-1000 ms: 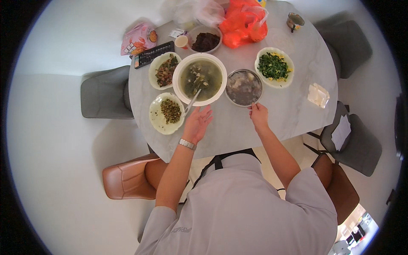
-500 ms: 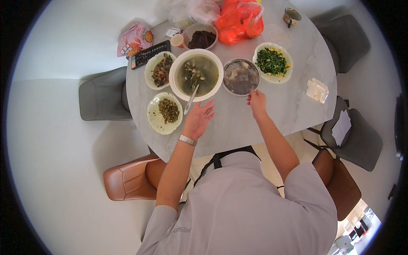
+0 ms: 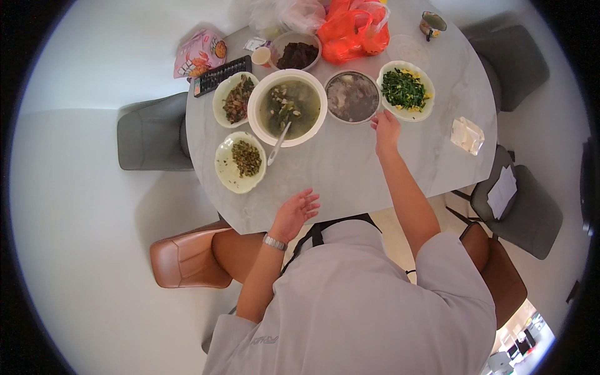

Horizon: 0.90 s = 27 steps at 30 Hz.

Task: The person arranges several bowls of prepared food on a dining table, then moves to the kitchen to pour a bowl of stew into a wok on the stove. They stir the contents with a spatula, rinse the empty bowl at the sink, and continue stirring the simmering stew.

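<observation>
On a pale round table [image 3: 344, 165], a round metal bowl [image 3: 351, 122] of murky food sits between a large white soup bowl [image 3: 254, 111] and a plate of greens [image 3: 427, 79]. The right hand [image 3: 387, 128], fingers curled, is at the metal bowl's lower right edge; whether it grips the rim cannot be told. The left hand [image 3: 295, 214] is empty, fingers loosely spread, well apart from the metal bowl, near the table's front edge.

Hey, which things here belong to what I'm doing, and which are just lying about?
Likely in use:
- silver-rimmed bowl, by your right hand
- perhaps the soup bowl beside it, with its spoon

Seemingly just lying about:
- pink bag
- red plastic bag
- mug
- small cup
</observation>
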Each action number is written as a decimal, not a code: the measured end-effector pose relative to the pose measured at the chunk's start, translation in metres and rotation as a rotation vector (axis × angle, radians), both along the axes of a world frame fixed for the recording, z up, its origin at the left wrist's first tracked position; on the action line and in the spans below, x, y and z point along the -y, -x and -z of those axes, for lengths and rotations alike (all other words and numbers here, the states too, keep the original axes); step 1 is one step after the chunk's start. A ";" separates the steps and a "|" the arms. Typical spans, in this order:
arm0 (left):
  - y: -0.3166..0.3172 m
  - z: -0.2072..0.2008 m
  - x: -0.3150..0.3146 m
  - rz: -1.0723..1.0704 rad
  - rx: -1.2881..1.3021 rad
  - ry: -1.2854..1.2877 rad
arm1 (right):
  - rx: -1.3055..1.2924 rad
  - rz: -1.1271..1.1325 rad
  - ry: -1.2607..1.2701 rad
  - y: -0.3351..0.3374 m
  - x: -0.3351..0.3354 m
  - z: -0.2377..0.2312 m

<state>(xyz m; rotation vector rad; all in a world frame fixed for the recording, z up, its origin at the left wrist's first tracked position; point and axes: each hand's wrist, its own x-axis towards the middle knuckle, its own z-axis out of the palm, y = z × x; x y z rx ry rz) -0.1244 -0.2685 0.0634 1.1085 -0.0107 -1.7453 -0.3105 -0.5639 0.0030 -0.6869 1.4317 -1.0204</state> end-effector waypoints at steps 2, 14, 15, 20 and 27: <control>0.007 0.004 -0.023 -0.038 -0.031 -0.026 | 0.090 0.047 0.014 -0.006 0.001 -0.014; 0.029 0.002 -0.043 -0.077 -0.018 -0.012 | -0.422 -0.246 0.307 -0.021 0.077 0.002; 0.030 0.001 -0.041 -0.071 -0.016 -0.017 | -0.547 -0.174 0.390 -0.021 0.080 0.003; 0.032 0.004 -0.050 -0.099 0.026 -0.019 | -0.410 -0.125 0.416 0.024 0.063 -0.035; 0.027 0.006 -0.069 -0.146 0.029 -0.055 | -0.339 0.038 0.097 0.169 0.050 0.025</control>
